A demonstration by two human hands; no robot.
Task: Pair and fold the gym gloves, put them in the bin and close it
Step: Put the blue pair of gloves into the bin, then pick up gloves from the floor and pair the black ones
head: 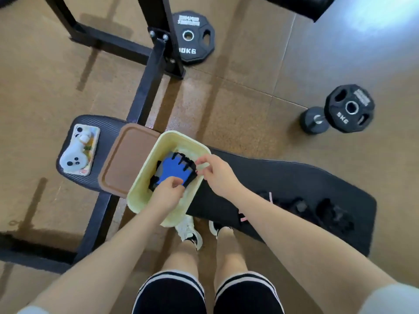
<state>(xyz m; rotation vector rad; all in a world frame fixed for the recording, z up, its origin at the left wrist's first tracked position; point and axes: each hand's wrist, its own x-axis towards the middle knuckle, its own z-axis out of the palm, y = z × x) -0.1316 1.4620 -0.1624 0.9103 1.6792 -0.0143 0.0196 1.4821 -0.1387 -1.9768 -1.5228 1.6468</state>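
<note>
- Blue-and-black gym gloves [173,171] inside the pale yellow bin [145,201], held over its hollow, short black finger stubs toward the far rim.
- Left hand [166,192] at the near end of the gloves, fingers [175,182] curled and pinching the edge there.
- Right hand [214,172] over the bin's right rim, fingers [200,163] bent and pinching the gloves' far right corner.
- Bin set on the black padded bench [283,177], near corner hanging past the bench edge above a white shoe [189,231].
- Brown lid [127,159] flat on the bench, touching the bin's left side, bin fully uncovered.
- Phone in a white decorated case [79,149] on the bench's left end, beside the lid.
- More dark gloves [326,211] on the bench's right part, well apart from the bin; number and pairing impossible to tell, too dark.
- On the brown floor [249,91]: weight plate marked 10KG [192,36] by the black frame [154,64], another marked 5KG [349,108] leaning on a dumbbell [314,120].
</note>
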